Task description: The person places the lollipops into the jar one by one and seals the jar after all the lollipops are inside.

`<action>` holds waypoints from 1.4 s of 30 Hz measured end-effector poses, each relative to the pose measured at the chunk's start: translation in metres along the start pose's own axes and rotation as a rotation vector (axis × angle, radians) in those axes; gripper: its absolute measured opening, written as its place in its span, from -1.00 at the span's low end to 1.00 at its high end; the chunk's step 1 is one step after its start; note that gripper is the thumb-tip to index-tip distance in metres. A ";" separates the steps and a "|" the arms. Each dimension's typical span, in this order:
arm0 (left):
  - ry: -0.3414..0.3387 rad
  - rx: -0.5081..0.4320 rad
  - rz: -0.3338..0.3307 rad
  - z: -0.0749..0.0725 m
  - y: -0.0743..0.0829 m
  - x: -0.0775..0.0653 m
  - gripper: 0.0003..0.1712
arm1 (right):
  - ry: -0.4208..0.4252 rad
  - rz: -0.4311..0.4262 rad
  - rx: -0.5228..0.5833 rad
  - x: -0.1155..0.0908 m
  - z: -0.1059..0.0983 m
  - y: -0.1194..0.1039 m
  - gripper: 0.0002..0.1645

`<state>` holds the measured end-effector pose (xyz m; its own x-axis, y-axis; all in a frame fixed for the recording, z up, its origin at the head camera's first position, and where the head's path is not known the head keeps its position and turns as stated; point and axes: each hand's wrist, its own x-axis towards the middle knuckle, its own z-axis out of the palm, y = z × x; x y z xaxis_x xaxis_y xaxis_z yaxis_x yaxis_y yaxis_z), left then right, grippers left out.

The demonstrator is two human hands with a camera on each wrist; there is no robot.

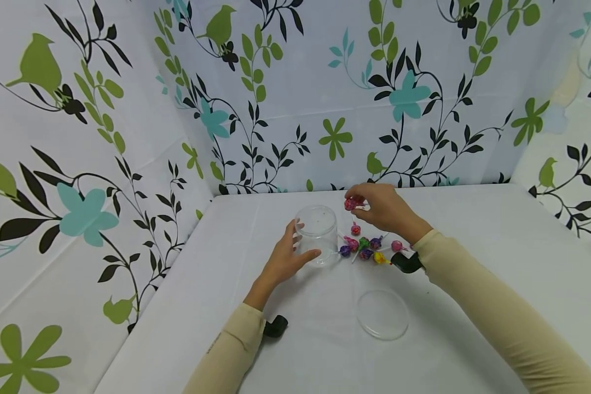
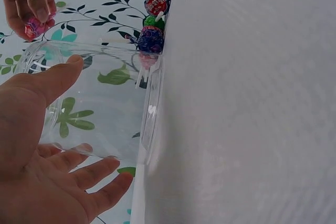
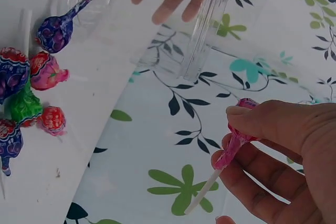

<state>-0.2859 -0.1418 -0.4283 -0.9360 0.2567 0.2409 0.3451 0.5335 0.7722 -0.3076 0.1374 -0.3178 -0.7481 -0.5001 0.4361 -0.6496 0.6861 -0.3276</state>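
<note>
Where the white table (image 1: 320, 355) ends on my feed, a patterned cloth (image 1: 285, 82) with birds, leaves and flowers rises along the far, left and right sides. I see the right sleeve (image 1: 497, 312) and the left sleeve (image 1: 224, 350) reach in from the near side. The right hand (image 1: 381, 208) is raised over the far side of the table, to the right of the clear jar (image 1: 320, 235), with thumb and fingertips pinched together on a pink-red lollipop (image 1: 350, 204). The left hand (image 1: 283, 262) grips the jar, which stands upright on the table; I make out its thumb on the near side and its fingers at the left. On the near side, right of the jar, lies a round clear lid (image 1: 383, 314). Just right of the jar I have a loose cluster of lollipops (image 1: 366, 254), the yellow one (image 1: 379, 258) nearest. The held lollipop's white stick (image 3: 203, 191) pokes out past the fingers.
</note>
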 end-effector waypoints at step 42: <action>0.027 -0.016 0.009 0.002 0.002 -0.001 0.09 | -0.123 -0.036 -0.061 0.042 0.041 -0.049 -0.61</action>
<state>-0.2844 -0.1394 -0.4286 -0.9346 0.2395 0.2631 0.3522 0.5184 0.7792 -0.3126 0.0614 -0.3176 -0.7380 -0.5831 0.3396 -0.6695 0.6958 -0.2601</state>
